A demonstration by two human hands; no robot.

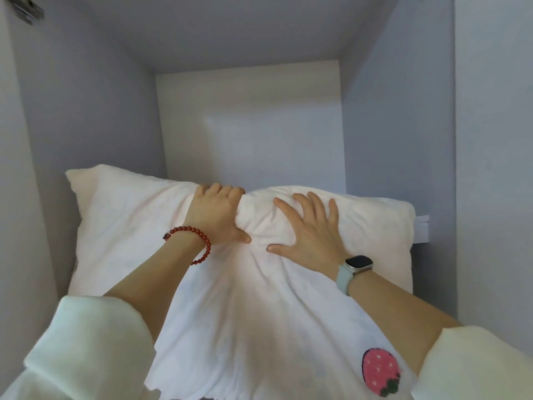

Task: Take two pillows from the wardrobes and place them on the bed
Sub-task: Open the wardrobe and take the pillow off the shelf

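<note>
A white pillow (129,220) with a pink strawberry patch near its lower right corner fills the middle of the view, lying inside an open wardrobe compartment. My left hand (215,216), with a red bead bracelet on the wrist, grips the pillow's far top edge, fingers curled over it and thumb pressed into the fabric. My right hand (311,229), a watch on its wrist, lies flat on the pillow just right of the left hand, fingers spread. A second pillow is not visible.
The wardrobe (248,134) has pale grey side walls, a back panel and a top panel close around the pillow. A white shelf edge (421,229) shows at the right behind the pillow. A metal hinge (24,8) sits at top left.
</note>
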